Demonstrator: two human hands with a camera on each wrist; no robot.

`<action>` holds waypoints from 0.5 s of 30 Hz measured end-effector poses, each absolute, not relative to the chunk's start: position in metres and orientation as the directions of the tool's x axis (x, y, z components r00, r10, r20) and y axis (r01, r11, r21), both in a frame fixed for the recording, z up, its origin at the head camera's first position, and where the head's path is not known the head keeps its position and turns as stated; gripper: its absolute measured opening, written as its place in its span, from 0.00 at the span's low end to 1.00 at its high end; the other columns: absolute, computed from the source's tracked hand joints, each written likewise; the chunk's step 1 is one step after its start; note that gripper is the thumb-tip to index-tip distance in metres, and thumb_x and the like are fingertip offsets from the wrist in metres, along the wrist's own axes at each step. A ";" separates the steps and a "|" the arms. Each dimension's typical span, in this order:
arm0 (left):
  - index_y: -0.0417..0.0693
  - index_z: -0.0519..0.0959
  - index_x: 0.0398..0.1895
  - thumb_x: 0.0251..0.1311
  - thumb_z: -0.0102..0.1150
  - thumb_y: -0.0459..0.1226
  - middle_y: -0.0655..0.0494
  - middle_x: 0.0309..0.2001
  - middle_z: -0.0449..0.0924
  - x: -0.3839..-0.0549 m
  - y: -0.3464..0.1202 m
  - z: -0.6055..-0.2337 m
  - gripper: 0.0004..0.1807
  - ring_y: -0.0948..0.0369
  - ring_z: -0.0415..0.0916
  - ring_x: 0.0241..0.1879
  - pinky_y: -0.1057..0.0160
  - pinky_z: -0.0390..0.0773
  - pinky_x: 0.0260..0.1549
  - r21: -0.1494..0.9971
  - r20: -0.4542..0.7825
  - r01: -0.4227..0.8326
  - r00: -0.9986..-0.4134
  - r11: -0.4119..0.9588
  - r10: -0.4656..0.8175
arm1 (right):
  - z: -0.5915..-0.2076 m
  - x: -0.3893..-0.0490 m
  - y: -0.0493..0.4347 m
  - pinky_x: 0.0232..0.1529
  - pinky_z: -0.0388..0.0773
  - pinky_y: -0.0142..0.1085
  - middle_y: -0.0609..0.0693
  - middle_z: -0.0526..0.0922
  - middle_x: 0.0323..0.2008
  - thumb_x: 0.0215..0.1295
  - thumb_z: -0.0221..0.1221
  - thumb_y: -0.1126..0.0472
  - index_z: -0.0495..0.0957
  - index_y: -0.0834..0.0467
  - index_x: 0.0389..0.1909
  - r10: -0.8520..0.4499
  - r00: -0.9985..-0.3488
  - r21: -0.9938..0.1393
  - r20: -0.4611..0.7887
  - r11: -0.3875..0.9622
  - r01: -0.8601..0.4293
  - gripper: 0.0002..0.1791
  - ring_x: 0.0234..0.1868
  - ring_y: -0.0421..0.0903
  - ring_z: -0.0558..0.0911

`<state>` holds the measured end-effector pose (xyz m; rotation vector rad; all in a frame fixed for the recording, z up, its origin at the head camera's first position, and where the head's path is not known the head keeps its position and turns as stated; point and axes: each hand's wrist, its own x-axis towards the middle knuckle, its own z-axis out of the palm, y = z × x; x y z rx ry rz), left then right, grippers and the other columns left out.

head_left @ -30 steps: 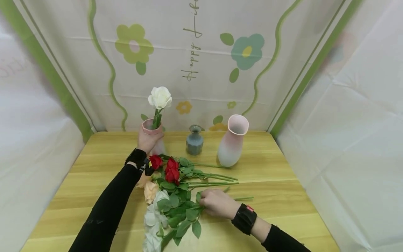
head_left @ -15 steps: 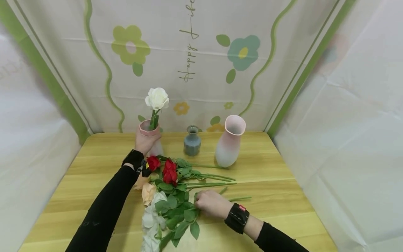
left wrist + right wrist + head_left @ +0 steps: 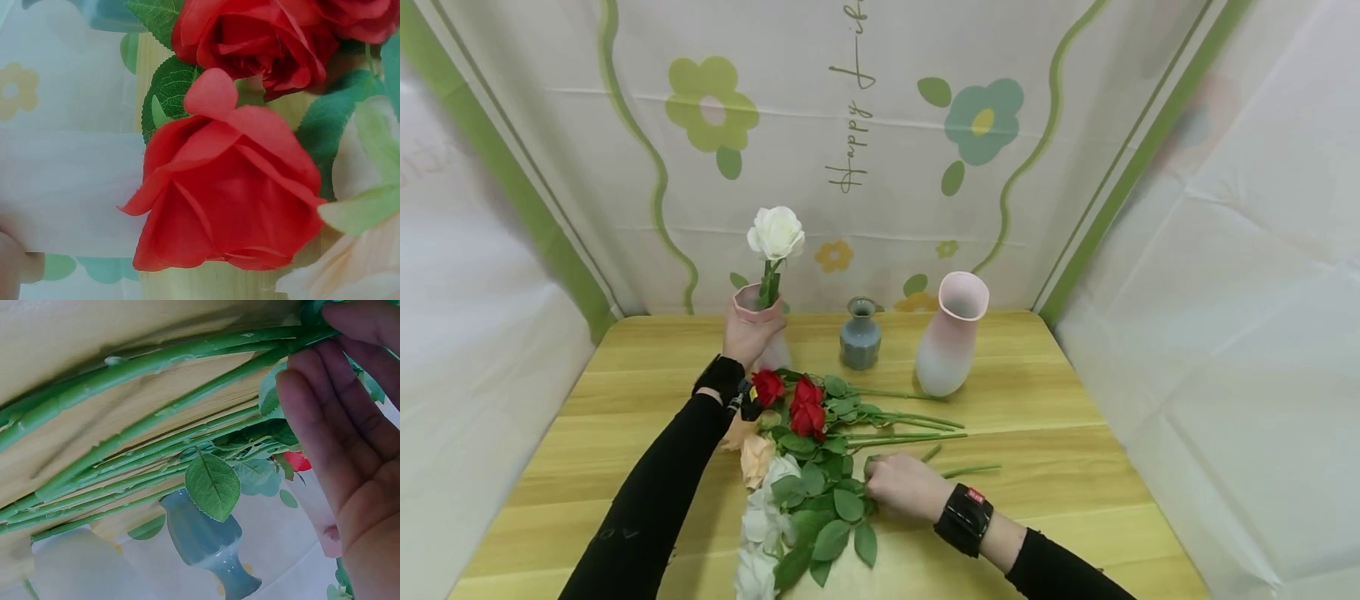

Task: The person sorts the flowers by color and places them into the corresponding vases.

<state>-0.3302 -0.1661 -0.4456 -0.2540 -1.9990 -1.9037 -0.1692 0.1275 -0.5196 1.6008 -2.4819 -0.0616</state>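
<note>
My left hand (image 3: 750, 335) grips a pink-and-white vase (image 3: 773, 357) just below its faceted rim. One white rose (image 3: 777, 233) stands upright in that vase. Over the front of the table, my right hand (image 3: 906, 486) pinches green stems (image 3: 156, 359) between thumb and fingers. These stems run among the leaves of the white roses (image 3: 760, 521) lying at the front left. Red roses (image 3: 807, 408) and a peach rose (image 3: 757, 461) lie behind them, blooms to the left. A red rose (image 3: 231, 187) fills the left wrist view, where little of the left hand shows.
A small blue-grey vase (image 3: 860, 337) stands at the back middle. To its right is a taller pink-to-white vase (image 3: 946, 358). Loose stems (image 3: 917, 421) stretch rightward across the wooden table (image 3: 1060, 500). A printed curtain (image 3: 895, 225) closes off the back.
The head view has shifted slightly. Leaves by my right hand have turned a little, while the left hand keeps its hold on the vase.
</note>
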 end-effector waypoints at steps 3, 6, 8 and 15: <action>0.33 0.70 0.60 0.45 0.68 0.20 0.44 0.51 0.74 -0.330 -0.166 -0.445 0.34 0.56 0.71 0.49 0.63 0.73 0.46 0.926 0.377 0.372 -0.918 0.068 -0.123 | -0.516 -0.168 0.128 0.18 0.64 0.21 0.40 0.76 0.24 0.48 0.64 0.71 0.83 0.47 0.20 -0.902 -0.415 0.101 0.117 0.427 -0.899 0.13 0.19 0.32 0.66; 0.33 0.69 0.60 0.46 0.68 0.19 0.46 0.51 0.74 -0.330 -0.166 -0.444 0.34 0.57 0.71 0.48 0.63 0.73 0.46 0.931 0.366 0.362 -0.923 0.056 -0.122 | -0.513 -0.168 0.129 0.19 0.65 0.21 0.39 0.76 0.25 0.45 0.63 0.71 0.85 0.47 0.21 -0.892 -0.437 0.092 0.110 0.447 -0.890 0.12 0.20 0.32 0.67; 0.32 0.70 0.60 0.46 0.67 0.19 0.45 0.51 0.74 -0.330 -0.166 -0.445 0.34 0.57 0.71 0.48 0.63 0.73 0.46 0.929 0.370 0.366 -0.921 0.050 -0.122 | -0.511 -0.168 0.131 0.18 0.64 0.21 0.39 0.75 0.26 0.44 0.63 0.71 0.86 0.48 0.23 -0.886 -0.451 0.097 0.108 0.460 -0.882 0.13 0.20 0.32 0.66; 0.33 0.68 0.62 0.45 0.69 0.21 0.42 0.54 0.72 -0.328 -0.165 -0.444 0.37 0.54 0.70 0.51 0.61 0.72 0.49 0.935 0.353 0.346 -0.924 0.074 -0.146 | -0.507 -0.171 0.136 0.17 0.62 0.22 0.42 0.74 0.25 0.44 0.61 0.74 0.87 0.50 0.24 -0.880 -0.443 0.099 0.171 0.463 -0.881 0.15 0.19 0.33 0.65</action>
